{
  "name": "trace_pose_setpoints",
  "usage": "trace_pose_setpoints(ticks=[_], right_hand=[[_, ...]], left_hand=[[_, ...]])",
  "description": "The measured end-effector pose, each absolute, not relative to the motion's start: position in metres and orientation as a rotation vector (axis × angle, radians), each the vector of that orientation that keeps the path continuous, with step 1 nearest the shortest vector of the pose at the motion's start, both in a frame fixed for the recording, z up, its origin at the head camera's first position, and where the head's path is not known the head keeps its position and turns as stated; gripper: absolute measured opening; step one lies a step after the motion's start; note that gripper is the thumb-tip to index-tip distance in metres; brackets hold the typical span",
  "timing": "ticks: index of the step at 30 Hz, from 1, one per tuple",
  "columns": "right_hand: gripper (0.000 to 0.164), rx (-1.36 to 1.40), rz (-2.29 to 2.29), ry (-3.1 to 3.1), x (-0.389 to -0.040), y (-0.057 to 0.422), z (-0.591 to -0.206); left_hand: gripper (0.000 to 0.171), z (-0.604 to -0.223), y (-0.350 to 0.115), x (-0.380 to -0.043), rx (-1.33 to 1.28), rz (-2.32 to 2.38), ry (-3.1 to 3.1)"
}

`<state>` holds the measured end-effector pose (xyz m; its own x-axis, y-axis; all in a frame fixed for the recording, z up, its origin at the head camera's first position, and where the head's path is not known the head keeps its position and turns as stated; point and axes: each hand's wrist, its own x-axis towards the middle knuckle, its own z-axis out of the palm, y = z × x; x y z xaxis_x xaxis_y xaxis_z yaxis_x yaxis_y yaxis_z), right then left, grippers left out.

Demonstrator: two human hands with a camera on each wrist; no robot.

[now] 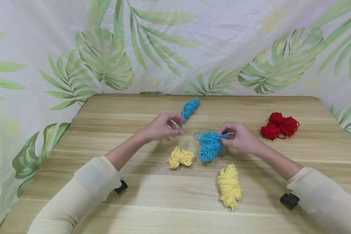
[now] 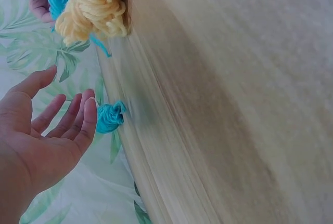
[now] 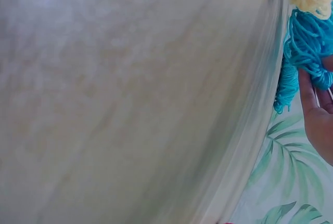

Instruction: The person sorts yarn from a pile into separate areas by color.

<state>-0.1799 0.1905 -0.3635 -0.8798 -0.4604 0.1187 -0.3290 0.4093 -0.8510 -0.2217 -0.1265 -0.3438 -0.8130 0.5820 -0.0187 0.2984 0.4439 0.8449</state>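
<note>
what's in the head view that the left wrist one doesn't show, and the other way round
Only the head view shows the red yarn and the cream sleeves.

Only the left wrist view shows the left palm face-on.

Both show the left hand, the right hand holding blue yarn, a second blue bundle, yellow yarn, the table and the leafy cloth.

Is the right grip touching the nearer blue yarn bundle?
Touching: the head view shows the right grip pinching the nearer blue yarn bundle at its right end.

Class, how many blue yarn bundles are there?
2: the near blue bundle, held by the right hand, and the far blue bundle, on the table near its back edge.
</note>
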Motion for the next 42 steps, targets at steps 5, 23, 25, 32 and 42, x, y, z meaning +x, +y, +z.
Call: trace_pose_setpoints(ticks=[5, 23, 25, 32, 42], right_hand=[[0.014, -0.644, -1.517, 2.567, -0.184, 0.192, -0.363], [0.014, -0.523, -1.564, 2.633, -0.198, 0.192, -0.367], [0.015, -0.506, -1.564, 2.637, -0.2, 0.192, -0.367], [0.016, -0.434, -1.574, 2.654, -0.206, 0.194, -0.367], [0.016, -0.402, -1.57, 2.696, -0.213, 0.193, -0.365]], left_hand=[[0.04, -0.345, -0.126, -0.219, 0.798, 1.297, 2.378], [0.037, -0.346, -0.117, -0.213, 0.847, 1.301, 2.35], [0.036, -0.346, -0.116, -0.213, 0.856, 1.305, 2.344], [0.034, -0.346, -0.115, -0.212, 0.915, 1.27, 2.322], [0.036, -0.343, -0.117, -0.208, 0.925, 1.216, 2.315]])
